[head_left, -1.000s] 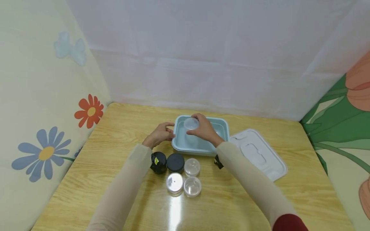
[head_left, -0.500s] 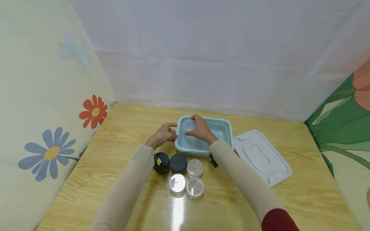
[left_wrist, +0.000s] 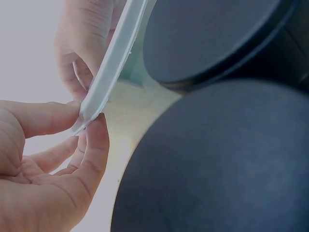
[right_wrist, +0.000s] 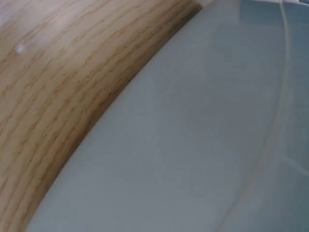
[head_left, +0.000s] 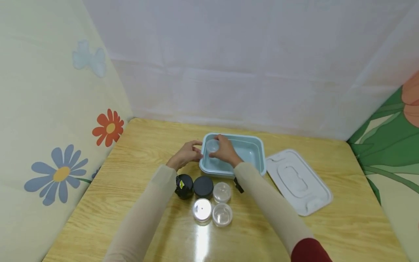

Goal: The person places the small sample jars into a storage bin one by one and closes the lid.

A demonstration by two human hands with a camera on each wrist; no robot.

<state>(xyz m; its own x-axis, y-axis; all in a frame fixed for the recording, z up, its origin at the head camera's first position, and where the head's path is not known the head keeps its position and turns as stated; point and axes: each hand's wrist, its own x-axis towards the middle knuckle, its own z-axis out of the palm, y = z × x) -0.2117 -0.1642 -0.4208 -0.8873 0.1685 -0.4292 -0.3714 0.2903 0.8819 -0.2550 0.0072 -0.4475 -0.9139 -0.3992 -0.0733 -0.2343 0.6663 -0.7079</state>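
Note:
My right hand (head_left: 226, 150) is down inside the pale blue rectangular box (head_left: 252, 154), gripping a small clear round jar (head_left: 212, 146) between thumb and fingers near the box's left end. At that same end, my left hand (head_left: 186, 154) pinches the box rim; in the left wrist view its thumb and fingertip (left_wrist: 97, 130) meet on either side of the rim (left_wrist: 108, 67). The jar's base is hidden in the head view. Filling the right wrist view is the outer wall of the box (right_wrist: 159, 135); the right hand is out of sight there.
Two black-lidded jars (head_left: 203, 187) (left_wrist: 212, 169) stand in front of the box, beside clear jars (head_left: 222, 192) (head_left: 222, 215) and a shiny-topped one (head_left: 202, 210). A white lid (head_left: 299, 183) lies flat to the right. Wood table (head_left: 131, 174) surrounds them; a white cloth (head_left: 229, 72) hangs behind.
My right hand has lowered the clear jar deeper into the box, toward its left end. The left hand stays at the rim. The whole view has shifted slightly.

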